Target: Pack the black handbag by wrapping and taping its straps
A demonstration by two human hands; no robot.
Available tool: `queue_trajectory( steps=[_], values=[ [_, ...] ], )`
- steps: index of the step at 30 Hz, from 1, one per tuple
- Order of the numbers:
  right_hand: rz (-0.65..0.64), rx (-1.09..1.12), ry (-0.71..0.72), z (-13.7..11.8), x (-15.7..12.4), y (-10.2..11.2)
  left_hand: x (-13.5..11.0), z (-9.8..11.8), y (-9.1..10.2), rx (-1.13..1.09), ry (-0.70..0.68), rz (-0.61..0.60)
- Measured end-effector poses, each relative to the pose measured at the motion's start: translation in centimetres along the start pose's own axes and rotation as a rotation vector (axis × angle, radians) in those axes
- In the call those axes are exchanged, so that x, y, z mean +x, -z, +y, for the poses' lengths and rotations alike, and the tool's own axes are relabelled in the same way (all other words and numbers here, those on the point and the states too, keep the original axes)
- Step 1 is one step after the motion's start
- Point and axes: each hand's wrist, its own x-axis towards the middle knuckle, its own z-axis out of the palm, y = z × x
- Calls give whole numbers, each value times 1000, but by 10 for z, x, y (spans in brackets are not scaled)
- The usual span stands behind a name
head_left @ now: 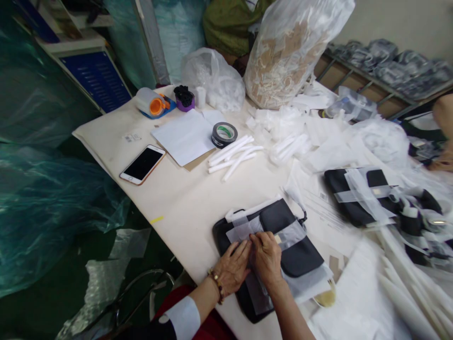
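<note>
A black bag [300, 257] lies at the near edge of the white table [184, 203], wrapped with translucent paper strips [244, 229]. My left hand [231, 270], with a bead bracelet at the wrist, rests on the bag, its fingers pressed flat on the paper. My right hand [266, 257] lies right beside it, fingers curled and pinching the same paper strip on the bag's flap. The two hands touch each other.
A second black bag [357, 198] with paper strips lies to the right. White paper rolls [233, 156], black tape [224, 134], a phone [142, 164], a paper sheet [186, 137] and a tape dispenser [154, 104] sit farther back. Large plastic sacks [290, 52] stand behind. White wrapping clutter fills the right side.
</note>
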Motion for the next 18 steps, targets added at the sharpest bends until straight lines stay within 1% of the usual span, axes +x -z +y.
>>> queue_trajectory(
  steps=[3,7,10,12,14,16,18],
  values=[
    [11,31,-6,0,0,-1,0,0,0,11,-2,-2],
    [11,61,-30,-2,2,-1,-1,1,-2,24,-7,25],
    [-11,147,-54,-6,2,5,-1,0,-3,23,7,30],
    [13,208,-74,-9,-4,16,0,-2,-2,16,14,48],
    [98,226,-93,-7,-18,33,2,-3,0,2,2,80],
    [197,192,-123,0,-41,54,2,-3,3,-15,-27,123],
    [287,132,-189,14,-70,76,2,-4,4,-28,-52,185]
  ],
)
